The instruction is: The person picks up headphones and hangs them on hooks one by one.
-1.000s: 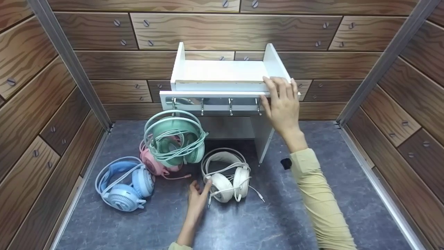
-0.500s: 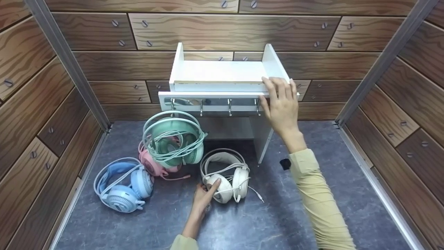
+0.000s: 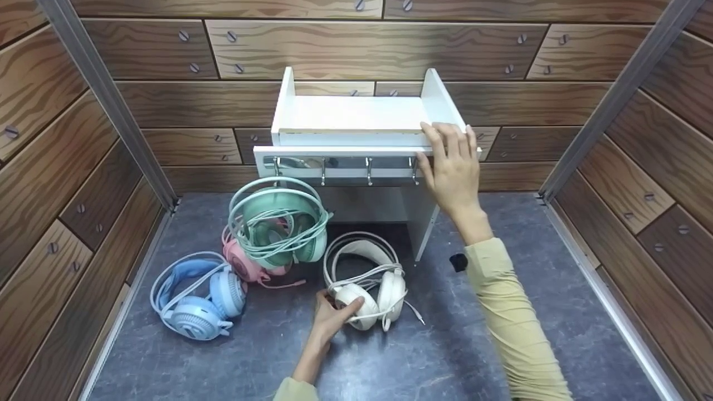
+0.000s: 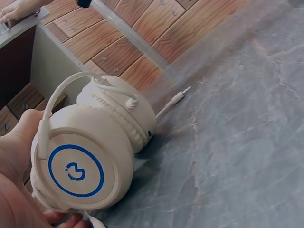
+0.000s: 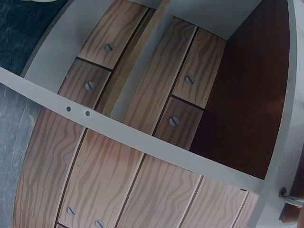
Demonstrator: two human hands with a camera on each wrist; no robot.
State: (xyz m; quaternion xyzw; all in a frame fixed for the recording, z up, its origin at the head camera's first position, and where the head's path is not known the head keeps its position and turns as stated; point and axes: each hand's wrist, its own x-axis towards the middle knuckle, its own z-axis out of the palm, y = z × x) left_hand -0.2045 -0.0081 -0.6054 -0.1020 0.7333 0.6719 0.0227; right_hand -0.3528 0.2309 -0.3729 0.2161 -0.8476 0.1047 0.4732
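While the left hand (image 3: 330,322) grips the left ear cup (image 4: 83,156) of the white headphones (image 3: 361,294), thumb laid over the cup and the other fingers at its left side, partly hidden, the right hand (image 3: 454,175) clasps the right end of the white rack (image 3: 356,114), fingers over the top edge, thumb beside the rightmost of the hooks (image 3: 369,171). Step in hand, as judged: taking up the white headphones with the rack steadied. Next move would call for a firm hold on the cup and a smooth lift that lets the loose plug (image 4: 177,97) follow without snagging.

Position: white headphones in contact with the left fingers; second cup to their right, headband toward the far side, all lower than the hooks and well apart from the right hand. Whether the cups bear on the desk (image 3: 278,345) cannot be told.

Farther left, green headphones (image 3: 309,245) appear to hang from the leftmost hook, partly covering pink headphones (image 3: 245,262); blue headphones (image 3: 227,293) lie beyond, on the desk.
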